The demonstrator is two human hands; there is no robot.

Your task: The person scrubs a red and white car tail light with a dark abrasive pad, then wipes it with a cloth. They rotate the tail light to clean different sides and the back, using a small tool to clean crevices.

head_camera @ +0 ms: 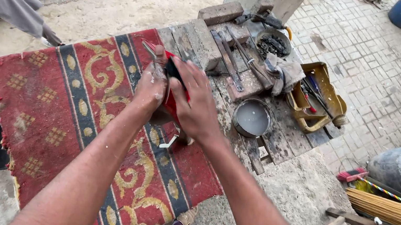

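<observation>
Red part: (173,100) held up over the red patterned rug (68,108), between both hands.
Left hand: (150,88) fingers closed around its left side.
Right hand: (194,101) fingers wrapped over its right side.
Round tin: (252,117) set right of the rug, on the wooden surface (195,40).

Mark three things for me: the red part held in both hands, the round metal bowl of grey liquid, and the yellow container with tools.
red part (172,104), head view, lower edge between the hands.
round metal bowl (252,118), head view, the liquid's surface.
yellow container (323,72), head view, far rim.
</observation>
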